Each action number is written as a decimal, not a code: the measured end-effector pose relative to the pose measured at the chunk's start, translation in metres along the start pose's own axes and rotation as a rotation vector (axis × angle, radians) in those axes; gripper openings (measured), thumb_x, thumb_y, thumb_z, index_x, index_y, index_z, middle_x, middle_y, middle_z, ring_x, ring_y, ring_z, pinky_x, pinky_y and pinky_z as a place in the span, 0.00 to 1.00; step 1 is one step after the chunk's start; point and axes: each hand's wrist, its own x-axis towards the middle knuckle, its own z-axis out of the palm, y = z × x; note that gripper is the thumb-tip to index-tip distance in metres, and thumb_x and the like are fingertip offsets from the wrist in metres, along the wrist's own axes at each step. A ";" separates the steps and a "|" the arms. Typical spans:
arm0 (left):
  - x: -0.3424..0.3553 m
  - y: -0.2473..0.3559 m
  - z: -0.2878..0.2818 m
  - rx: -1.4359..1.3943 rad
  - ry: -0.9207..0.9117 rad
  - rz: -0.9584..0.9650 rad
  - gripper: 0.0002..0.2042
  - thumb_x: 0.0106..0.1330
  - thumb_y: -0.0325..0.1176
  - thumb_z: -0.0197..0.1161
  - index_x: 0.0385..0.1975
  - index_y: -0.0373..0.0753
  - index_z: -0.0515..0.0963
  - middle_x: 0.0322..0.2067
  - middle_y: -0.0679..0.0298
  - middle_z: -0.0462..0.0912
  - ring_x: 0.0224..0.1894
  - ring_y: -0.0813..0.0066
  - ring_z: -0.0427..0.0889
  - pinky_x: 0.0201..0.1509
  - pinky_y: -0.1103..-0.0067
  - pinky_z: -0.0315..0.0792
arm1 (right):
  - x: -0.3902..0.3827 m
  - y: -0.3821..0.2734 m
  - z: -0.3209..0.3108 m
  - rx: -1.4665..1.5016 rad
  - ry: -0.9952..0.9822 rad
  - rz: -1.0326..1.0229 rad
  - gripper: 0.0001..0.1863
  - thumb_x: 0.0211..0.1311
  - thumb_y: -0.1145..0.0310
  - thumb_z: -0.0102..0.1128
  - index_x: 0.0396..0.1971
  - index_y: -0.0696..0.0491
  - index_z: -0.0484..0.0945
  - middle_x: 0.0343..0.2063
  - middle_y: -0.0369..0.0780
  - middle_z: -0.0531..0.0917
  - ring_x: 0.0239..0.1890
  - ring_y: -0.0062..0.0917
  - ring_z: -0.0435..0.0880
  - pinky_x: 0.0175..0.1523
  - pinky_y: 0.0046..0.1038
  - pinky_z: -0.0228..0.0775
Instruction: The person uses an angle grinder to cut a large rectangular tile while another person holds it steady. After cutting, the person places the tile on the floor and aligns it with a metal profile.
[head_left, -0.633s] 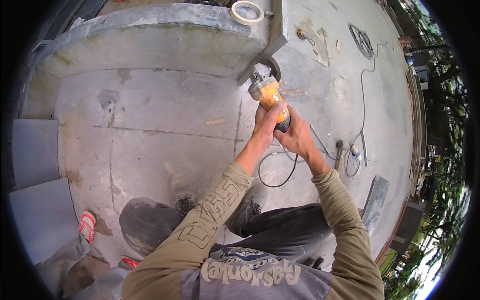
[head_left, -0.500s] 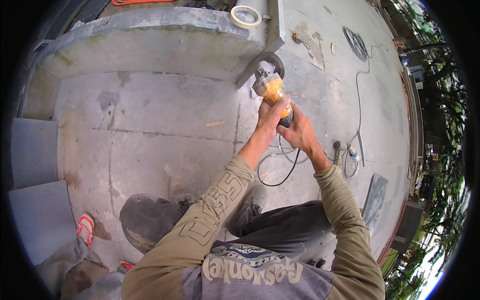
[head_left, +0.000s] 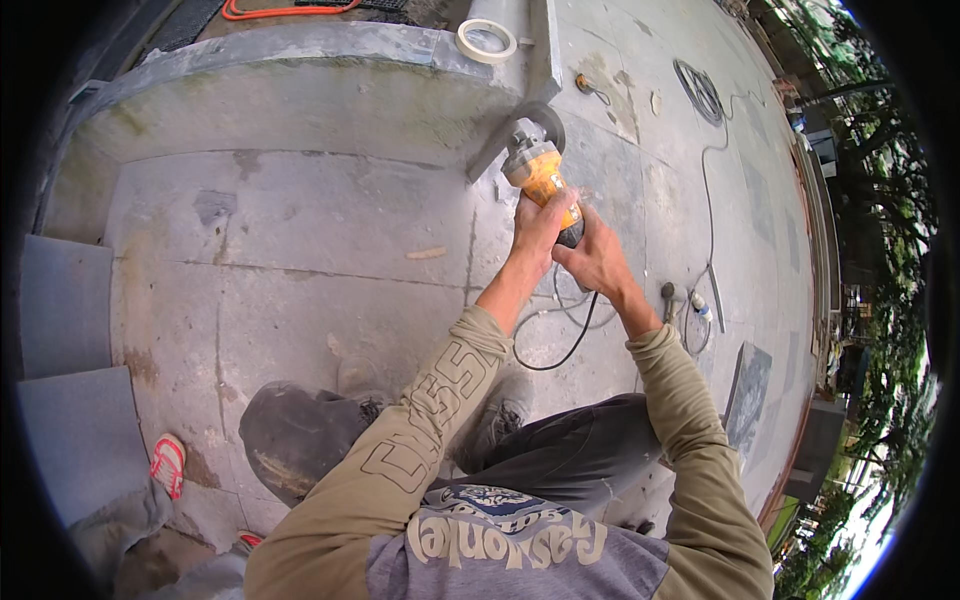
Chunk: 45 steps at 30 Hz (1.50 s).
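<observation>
Both my hands grip a yellow and grey angle grinder (head_left: pixel 545 177), held out in front of me. My left hand (head_left: pixel 540 222) wraps around its body, while my right hand (head_left: pixel 597 250) closes on the dark rear end. A dark round disc (head_left: pixel 543 120) sits at the grinder's far end, against the end of the low stone wall (head_left: pixel 300 105). Whether it touches or cuts the narrow grey slab (head_left: pixel 490 150) there, I cannot tell. A black power cord (head_left: pixel 560 365) loops down from the grinder onto the paved floor (head_left: pixel 330 300).
A roll of tape (head_left: pixel 487 41) lies on the wall top. To the right are a coiled cable (head_left: pixel 698 90), a hammer-like tool (head_left: pixel 670 300), a plug connector (head_left: pixel 700 305) and a grey slab (head_left: pixel 748 395). Another person's red shoe (head_left: pixel 169 463) stands at left beside grey slabs (head_left: pixel 75 440).
My view has shifted slightly, so the floor things on the right appear a little further left. Both hands keep their hold on the angle grinder, nearly in the same place.
</observation>
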 end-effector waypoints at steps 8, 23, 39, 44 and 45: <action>0.002 0.011 0.004 0.052 0.010 0.015 0.21 0.71 0.32 0.72 0.60 0.36 0.75 0.49 0.64 0.82 0.48 0.75 0.85 0.52 0.73 0.82 | -0.001 -0.015 -0.006 0.056 -0.013 0.015 0.48 0.52 0.59 0.72 0.75 0.61 0.68 0.34 0.54 0.89 0.37 0.47 0.90 0.48 0.43 0.81; -0.001 0.018 0.012 0.042 -0.033 0.015 0.18 0.71 0.32 0.72 0.57 0.36 0.77 0.45 0.65 0.82 0.44 0.76 0.85 0.48 0.74 0.83 | -0.006 -0.018 -0.011 0.049 0.037 0.003 0.50 0.50 0.59 0.72 0.75 0.63 0.68 0.28 0.49 0.85 0.31 0.43 0.87 0.44 0.40 0.79; 0.002 0.020 0.014 0.024 -0.025 0.033 0.18 0.70 0.32 0.73 0.55 0.36 0.77 0.44 0.65 0.83 0.43 0.76 0.85 0.47 0.74 0.83 | -0.003 -0.027 -0.017 0.031 0.031 0.011 0.50 0.50 0.57 0.73 0.74 0.64 0.70 0.31 0.53 0.87 0.35 0.48 0.89 0.45 0.42 0.80; 0.002 0.026 0.021 0.018 -0.056 0.032 0.18 0.70 0.32 0.73 0.55 0.36 0.77 0.44 0.65 0.83 0.43 0.76 0.85 0.47 0.74 0.82 | -0.002 -0.031 -0.021 0.064 0.054 -0.004 0.50 0.49 0.58 0.73 0.74 0.64 0.69 0.32 0.54 0.87 0.35 0.47 0.89 0.46 0.42 0.80; 0.002 0.027 0.021 0.023 -0.053 0.017 0.18 0.70 0.32 0.73 0.55 0.36 0.77 0.44 0.65 0.83 0.43 0.76 0.85 0.47 0.74 0.82 | -0.001 -0.028 -0.020 0.060 0.056 -0.014 0.50 0.49 0.59 0.73 0.74 0.64 0.69 0.32 0.54 0.87 0.36 0.47 0.89 0.46 0.42 0.80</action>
